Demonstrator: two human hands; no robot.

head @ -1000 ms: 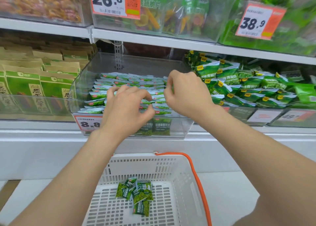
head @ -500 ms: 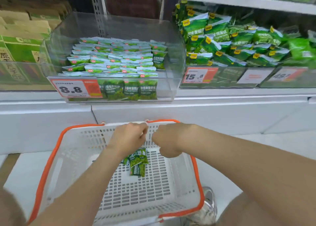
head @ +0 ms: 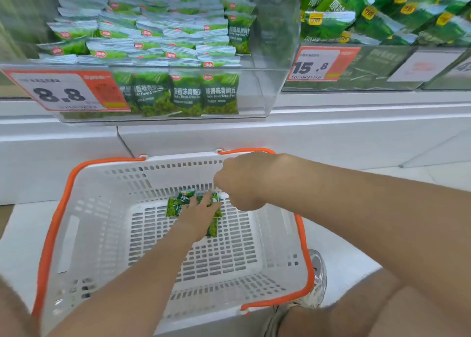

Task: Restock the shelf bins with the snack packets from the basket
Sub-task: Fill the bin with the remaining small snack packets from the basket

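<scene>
Touching packets (head: 174, 207), left hand (head: 197, 215) lies spread; right hand (head: 242, 181), just above, grip unclear.

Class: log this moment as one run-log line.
left hand: on packets in basket | right hand: curled, grip unclear | shelf bin: part-filled

Green packets (head: 174, 206) flat on basket (head: 178, 157) floor.

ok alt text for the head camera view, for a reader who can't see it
A person's left hand rests on a few green snack packets in a white basket, right hand curled beside them. Behind, a clear shelf bin priced 8.8 holds matching packets.
</scene>
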